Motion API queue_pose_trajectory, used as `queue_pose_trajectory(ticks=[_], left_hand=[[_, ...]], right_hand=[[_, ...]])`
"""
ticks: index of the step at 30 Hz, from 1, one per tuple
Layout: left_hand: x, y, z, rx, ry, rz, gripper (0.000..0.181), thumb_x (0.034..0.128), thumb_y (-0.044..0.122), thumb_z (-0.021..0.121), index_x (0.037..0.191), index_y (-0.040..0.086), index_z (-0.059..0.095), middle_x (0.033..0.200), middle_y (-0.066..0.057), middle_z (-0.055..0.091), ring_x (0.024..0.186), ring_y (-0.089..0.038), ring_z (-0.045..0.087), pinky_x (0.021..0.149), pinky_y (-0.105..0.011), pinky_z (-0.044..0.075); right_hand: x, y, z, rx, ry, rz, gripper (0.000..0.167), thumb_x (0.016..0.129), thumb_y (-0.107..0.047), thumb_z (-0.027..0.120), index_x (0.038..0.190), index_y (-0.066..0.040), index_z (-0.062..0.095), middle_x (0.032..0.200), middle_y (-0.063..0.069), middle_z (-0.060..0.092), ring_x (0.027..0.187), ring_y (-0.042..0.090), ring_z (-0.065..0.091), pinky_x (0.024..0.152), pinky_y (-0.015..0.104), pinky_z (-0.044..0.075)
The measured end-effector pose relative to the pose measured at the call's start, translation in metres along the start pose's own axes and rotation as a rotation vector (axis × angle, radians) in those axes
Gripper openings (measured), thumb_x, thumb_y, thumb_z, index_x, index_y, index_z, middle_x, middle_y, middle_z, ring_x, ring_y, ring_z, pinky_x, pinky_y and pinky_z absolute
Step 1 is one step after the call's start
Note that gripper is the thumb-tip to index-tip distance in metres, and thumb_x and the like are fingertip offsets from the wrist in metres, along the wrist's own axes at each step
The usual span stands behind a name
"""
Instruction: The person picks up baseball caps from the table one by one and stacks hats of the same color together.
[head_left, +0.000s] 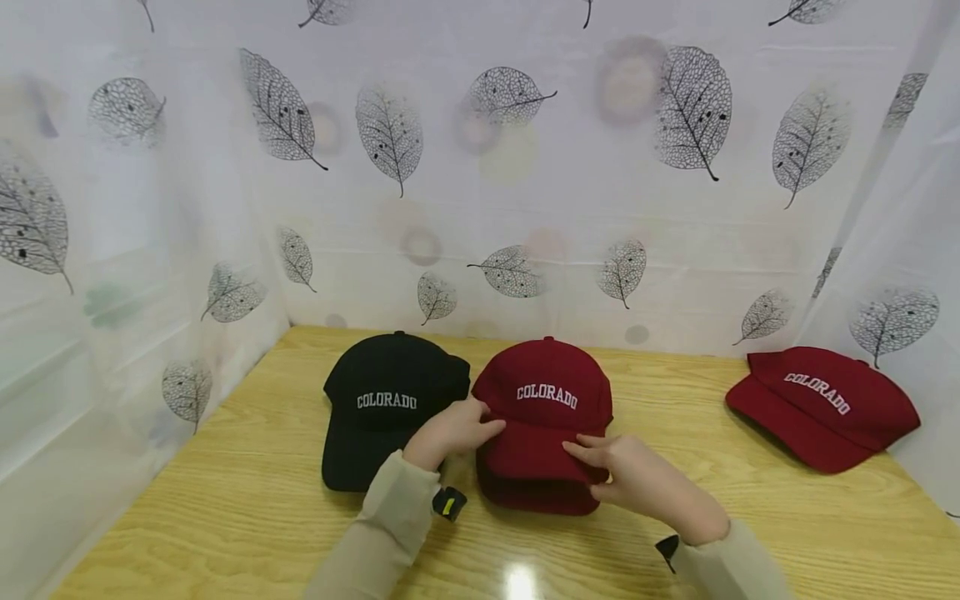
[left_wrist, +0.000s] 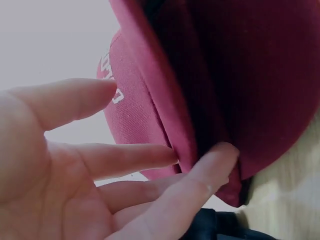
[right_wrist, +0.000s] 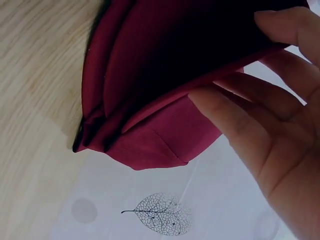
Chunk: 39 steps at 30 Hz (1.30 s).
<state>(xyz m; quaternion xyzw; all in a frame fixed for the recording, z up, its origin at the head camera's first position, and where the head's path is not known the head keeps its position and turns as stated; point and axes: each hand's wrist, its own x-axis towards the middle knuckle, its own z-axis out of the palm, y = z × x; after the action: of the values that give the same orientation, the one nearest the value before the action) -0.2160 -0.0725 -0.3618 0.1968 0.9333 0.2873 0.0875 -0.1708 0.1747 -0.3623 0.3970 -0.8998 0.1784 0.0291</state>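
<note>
A red cap (head_left: 548, 375) with white COLORADO lettering sits mid-table, its brim toward me. Beneath that brim shows a second red brim (head_left: 536, 497), mostly covered by the upper cap. My left hand (head_left: 455, 432) pinches the left edge of the upper brim, one finger under it and others above, as the left wrist view shows. On the opposite edge, my right hand (head_left: 637, 479) holds the same brim, with a digit (right_wrist: 280, 27) on the dark underside and fingers over the top. A black COLORADO cap (head_left: 390, 367) lies just left, partly behind my left hand.
Another red COLORADO cap (head_left: 825, 408) lies tilted at the table's right end. The wooden table (head_left: 225, 500) meets a white leaf-print curtain (head_left: 525, 192) behind the caps and at both sides. Black straps (head_left: 450, 503) hang by the wrists.
</note>
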Motion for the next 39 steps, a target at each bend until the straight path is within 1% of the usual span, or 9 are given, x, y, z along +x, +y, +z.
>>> queue_pose_trajectory(ticks=[4, 8, 13, 17, 20, 25, 27, 33, 39], left_hand=[[0.000, 0.000, 0.004, 0.000, -0.017, -0.027, 0.029, 0.0873, 0.024, 0.052, 0.064, 0.007, 0.052, 0.055, 0.000, 0.042, 0.050, -0.012, 0.040, 0.048, -0.025, 0.034], [0.000, 0.000, 0.008, -0.016, -0.028, -0.068, 0.035, 0.0874, 0.026, 0.052, 0.057, 0.010, 0.047, 0.050, 0.002, 0.038, 0.043, -0.011, 0.036, 0.042, -0.024, 0.030], [0.001, 0.000, 0.012, -0.009, -0.050, -0.091, 0.039, 0.0871, 0.027, 0.053, 0.053, 0.012, 0.044, 0.047, 0.002, 0.035, 0.041, -0.011, 0.034, 0.039, -0.024, 0.028], [0.000, 0.001, 0.012, -0.037, -0.089, -0.120, 0.036, 0.0869, 0.028, 0.054, 0.056, 0.009, 0.047, 0.049, 0.000, 0.042, 0.042, -0.017, 0.047, 0.040, -0.026, 0.035], [-0.001, 0.001, 0.011, -0.056, -0.102, -0.138, 0.035, 0.0868, 0.028, 0.054, 0.059, 0.007, 0.050, 0.050, -0.003, 0.045, 0.047, -0.025, 0.054, 0.041, -0.028, 0.040], [-0.001, 0.000, 0.011, -0.056, -0.107, -0.137, 0.035, 0.0869, 0.029, 0.054, 0.060, 0.007, 0.050, 0.050, -0.003, 0.044, 0.046, -0.024, 0.052, 0.041, -0.028, 0.039], [-0.001, 0.000, 0.010, -0.053, -0.108, -0.140, 0.035, 0.0869, 0.029, 0.054, 0.060, 0.007, 0.050, 0.050, -0.002, 0.044, 0.045, -0.021, 0.050, 0.041, -0.028, 0.039], [0.000, -0.001, 0.008, -0.070, -0.106, -0.105, 0.033, 0.0869, 0.030, 0.053, 0.062, 0.007, 0.049, 0.052, -0.001, 0.042, 0.044, -0.019, 0.049, 0.043, -0.028, 0.041], [0.003, -0.010, 0.006, -0.135, -0.111, -0.111, 0.026, 0.0870, 0.029, 0.054, 0.084, 0.003, 0.051, 0.065, -0.006, 0.049, 0.054, -0.020, 0.051, 0.048, -0.028, 0.041]], right_hand=[[0.002, -0.002, 0.003, -0.071, -0.029, -0.011, 0.045, 0.067, 0.001, 0.065, 0.111, 0.004, 0.059, 0.110, 0.027, 0.054, 0.057, 0.007, 0.049, 0.050, 0.015, 0.037], [0.002, -0.006, 0.003, -0.112, -0.046, -0.008, 0.045, 0.066, 0.001, 0.066, 0.110, 0.003, 0.060, 0.108, 0.028, 0.055, 0.070, 0.019, 0.059, 0.053, 0.019, 0.040], [0.003, -0.010, 0.005, -0.199, -0.108, -0.003, 0.045, 0.063, -0.005, 0.072, 0.107, 0.000, 0.063, 0.103, 0.024, 0.059, 0.075, 0.026, 0.062, 0.061, 0.028, 0.048], [0.003, -0.013, 0.007, -0.270, -0.145, -0.042, 0.047, 0.060, -0.011, 0.078, 0.104, -0.001, 0.065, 0.098, 0.022, 0.062, 0.081, 0.028, 0.062, 0.067, 0.033, 0.049], [0.003, -0.013, 0.008, -0.272, -0.148, -0.049, 0.047, 0.060, -0.011, 0.078, 0.103, 0.000, 0.065, 0.097, 0.021, 0.062, 0.082, 0.027, 0.062, 0.068, 0.032, 0.049], [0.003, -0.012, 0.009, -0.256, -0.150, -0.038, 0.048, 0.060, -0.013, 0.079, 0.104, 0.000, 0.065, 0.097, 0.022, 0.062, 0.082, 0.028, 0.062, 0.068, 0.032, 0.049], [0.003, -0.010, 0.009, -0.230, -0.153, -0.036, 0.048, 0.061, -0.014, 0.078, 0.105, 0.000, 0.065, 0.099, 0.022, 0.061, 0.084, 0.028, 0.062, 0.068, 0.031, 0.049], [-0.001, 0.005, 0.000, 0.031, -0.126, -0.010, 0.034, 0.073, -0.008, 0.069, 0.105, 0.002, 0.063, 0.099, 0.010, 0.063, 0.077, 0.012, 0.057, 0.065, 0.025, 0.047], [-0.007, 0.026, -0.006, 0.226, -0.029, 0.179, 0.033, 0.086, -0.017, 0.058, 0.107, 0.008, 0.057, 0.103, 0.019, 0.059, 0.090, 0.031, 0.058, 0.073, 0.040, 0.047]])
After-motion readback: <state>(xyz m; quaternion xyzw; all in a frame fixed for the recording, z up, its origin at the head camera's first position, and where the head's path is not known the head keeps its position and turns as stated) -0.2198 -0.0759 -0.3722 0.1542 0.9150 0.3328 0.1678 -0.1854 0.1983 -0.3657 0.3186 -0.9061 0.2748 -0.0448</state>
